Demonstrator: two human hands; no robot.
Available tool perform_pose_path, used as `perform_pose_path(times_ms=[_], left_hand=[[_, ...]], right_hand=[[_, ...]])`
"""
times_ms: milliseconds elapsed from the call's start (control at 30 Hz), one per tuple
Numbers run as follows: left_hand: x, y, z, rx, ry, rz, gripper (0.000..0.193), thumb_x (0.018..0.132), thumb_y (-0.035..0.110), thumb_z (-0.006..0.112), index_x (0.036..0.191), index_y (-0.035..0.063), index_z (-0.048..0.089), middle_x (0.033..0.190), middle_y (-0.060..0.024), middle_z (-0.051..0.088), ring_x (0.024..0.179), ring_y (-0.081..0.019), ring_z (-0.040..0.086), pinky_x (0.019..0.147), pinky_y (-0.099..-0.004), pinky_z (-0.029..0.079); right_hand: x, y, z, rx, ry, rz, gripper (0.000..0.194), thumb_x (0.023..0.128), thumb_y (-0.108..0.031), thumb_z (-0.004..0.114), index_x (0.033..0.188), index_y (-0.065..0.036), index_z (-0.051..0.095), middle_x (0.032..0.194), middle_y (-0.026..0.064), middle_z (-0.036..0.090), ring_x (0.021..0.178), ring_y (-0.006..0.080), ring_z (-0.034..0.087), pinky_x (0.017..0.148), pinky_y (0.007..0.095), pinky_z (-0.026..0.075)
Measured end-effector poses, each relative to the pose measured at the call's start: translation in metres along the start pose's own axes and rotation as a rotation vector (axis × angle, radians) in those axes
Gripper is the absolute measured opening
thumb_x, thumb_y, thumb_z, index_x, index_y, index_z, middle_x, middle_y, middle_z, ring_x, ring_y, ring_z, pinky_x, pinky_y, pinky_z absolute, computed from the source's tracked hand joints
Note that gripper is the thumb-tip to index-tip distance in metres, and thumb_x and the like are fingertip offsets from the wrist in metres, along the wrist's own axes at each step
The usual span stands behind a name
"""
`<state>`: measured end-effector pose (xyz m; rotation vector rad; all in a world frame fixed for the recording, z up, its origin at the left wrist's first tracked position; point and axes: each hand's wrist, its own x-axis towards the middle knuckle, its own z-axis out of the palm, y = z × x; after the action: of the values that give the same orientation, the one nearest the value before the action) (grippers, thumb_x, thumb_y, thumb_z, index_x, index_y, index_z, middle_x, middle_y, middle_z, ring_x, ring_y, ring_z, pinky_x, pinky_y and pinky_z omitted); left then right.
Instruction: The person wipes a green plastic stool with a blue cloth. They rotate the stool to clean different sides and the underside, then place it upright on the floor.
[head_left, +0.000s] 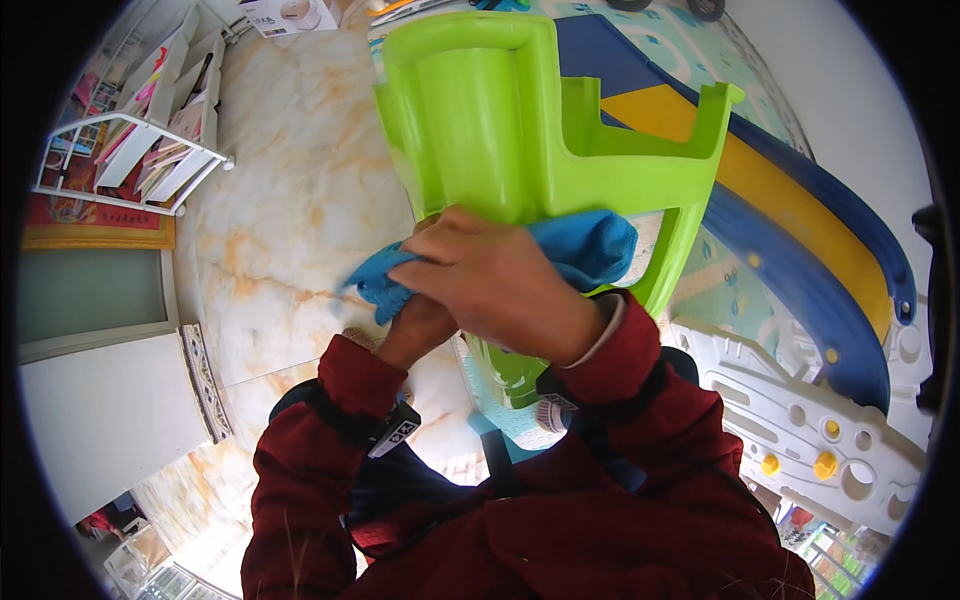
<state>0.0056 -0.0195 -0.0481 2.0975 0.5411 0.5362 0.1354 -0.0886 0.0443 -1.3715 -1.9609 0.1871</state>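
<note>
A bunched blue cloth lies between my two hands, just in front of my body. My right hand, slightly blurred, crosses over the top and grips the cloth. Beneath it, my left hand also holds the cloth, though its fingers are mostly hidden. One end of the cloth hangs out on the left, and a fuller bunch sticks out on the right. Right behind the hands stands a large bright green moulded plastic piece with a curved channel and an open side frame. The hands overlap its near part.
A blue and yellow plastic slide curves along the right, on a patterned play mat. Nearer me is a white plastic panel with holes and yellow knobs. A white rack of books and a white cabinet border the marble-patterned floor at left.
</note>
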Motion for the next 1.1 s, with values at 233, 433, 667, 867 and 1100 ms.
perform_pose_path(times_ms=[233, 433, 667, 867, 1100], left_hand=[[0.012, 0.0, -0.018, -0.646, 0.019, -0.315, 0.054, 0.075, 0.002, 0.076, 0.121, 0.0012, 0.047, 0.113, -0.0104, 0.058, 0.105, -0.018, 0.057, 0.09, -0.0314, 0.049], [0.023, 0.004, -0.027, -0.685, 0.081, -0.406, 0.056, 0.076, 0.008, 0.077, 0.12, -0.0075, 0.047, 0.113, -0.0147, 0.06, 0.104, -0.0204, 0.059, 0.09, -0.0313, 0.048], [0.029, -0.022, -0.036, -0.722, 0.134, -0.526, 0.053, 0.084, 0.024, 0.072, 0.12, -0.0083, 0.049, 0.115, -0.0121, 0.059, 0.105, -0.0175, 0.058, 0.093, -0.0296, 0.045], [0.028, -0.031, -0.034, -0.721, 0.154, -0.591, 0.044, 0.091, 0.031, 0.062, 0.12, -0.0012, 0.054, 0.116, -0.0081, 0.059, 0.105, -0.0179, 0.058, 0.093, -0.0309, 0.046], [0.04, -0.027, -0.036, -1.173, 0.183, -0.66, 0.059, 0.094, 0.047, 0.051, 0.129, -0.0007, 0.047, 0.123, -0.0127, 0.057, 0.113, -0.0253, 0.054, 0.103, -0.0387, 0.039]], right_hand=[[-0.045, 0.041, -0.031, 0.538, -0.005, 0.322, 0.025, 0.073, 0.0, 0.066, 0.097, -0.004, 0.069, 0.086, 0.0135, 0.067, 0.078, 0.0311, 0.063, 0.07, 0.0352, 0.05], [-0.083, 0.059, -0.028, 0.573, -0.255, 0.519, 0.025, 0.071, 0.003, 0.064, 0.094, -0.005, 0.071, 0.082, 0.012, 0.065, 0.074, 0.0242, 0.063, 0.068, 0.0324, 0.049], [-0.09, 0.054, -0.026, 0.429, -0.424, 0.472, 0.024, 0.067, 0.003, 0.063, 0.088, -0.005, 0.072, 0.079, 0.0134, 0.064, 0.072, 0.0299, 0.062, 0.067, 0.0352, 0.05], [-0.08, 0.034, 0.004, 0.246, -0.12, 0.297, 0.022, 0.071, 0.0, 0.066, 0.092, -0.007, 0.07, 0.087, 0.0136, 0.065, 0.078, 0.0327, 0.062, 0.068, 0.0382, 0.05], [-0.051, 0.063, 0.018, -0.077, 0.377, 0.269, 0.029, 0.075, 0.004, 0.064, 0.101, -0.01, 0.069, 0.102, 0.0098, 0.065, 0.087, 0.0285, 0.064, 0.071, 0.0324, 0.054]])
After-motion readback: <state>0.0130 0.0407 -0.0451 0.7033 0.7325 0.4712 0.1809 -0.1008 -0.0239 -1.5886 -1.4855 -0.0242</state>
